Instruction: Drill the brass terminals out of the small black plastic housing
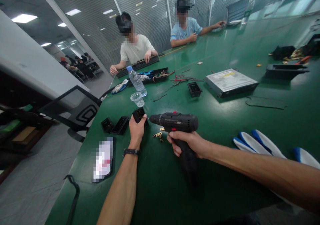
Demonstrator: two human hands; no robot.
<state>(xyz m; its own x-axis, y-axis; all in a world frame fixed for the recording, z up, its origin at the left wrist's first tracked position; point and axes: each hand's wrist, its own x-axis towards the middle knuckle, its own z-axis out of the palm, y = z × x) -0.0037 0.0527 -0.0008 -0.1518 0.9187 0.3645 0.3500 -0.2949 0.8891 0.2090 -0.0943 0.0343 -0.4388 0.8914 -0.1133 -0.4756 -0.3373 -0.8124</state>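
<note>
Toward nine o'clock from the drill (178, 121), the box (138, 113) is gripped by the left hand (137, 128); the drill, grasped by the right hand (188, 141), is best kept square to the box.

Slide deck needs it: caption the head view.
Right hand points a black drill at a small black box in the left hand, at a green table.

Narrow black left-wrist band (131, 152)
</note>
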